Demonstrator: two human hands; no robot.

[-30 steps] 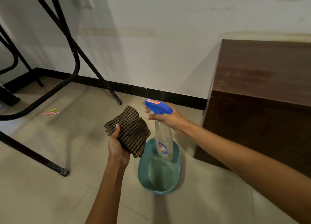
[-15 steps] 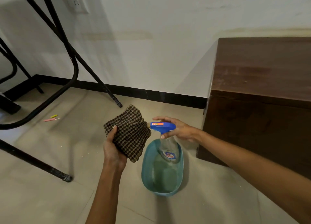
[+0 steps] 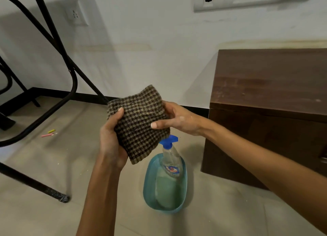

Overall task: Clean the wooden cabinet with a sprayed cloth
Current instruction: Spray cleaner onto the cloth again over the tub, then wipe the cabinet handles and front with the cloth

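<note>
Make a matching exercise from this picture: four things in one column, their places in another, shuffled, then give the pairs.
Things:
1. cloth
2. spray bottle
3. cabinet
4. crayons

Places:
A. on the floor under the black frame
B. standing in the teal basin
C. against the wall at right
D. held in both hands, left hand and right hand

Pairs: 1-D, 2-B, 3-C, 4-A

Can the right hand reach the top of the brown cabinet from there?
Probably yes. The right hand is beside the cabinet, with nothing between them, though it is holding the cloth.
</note>
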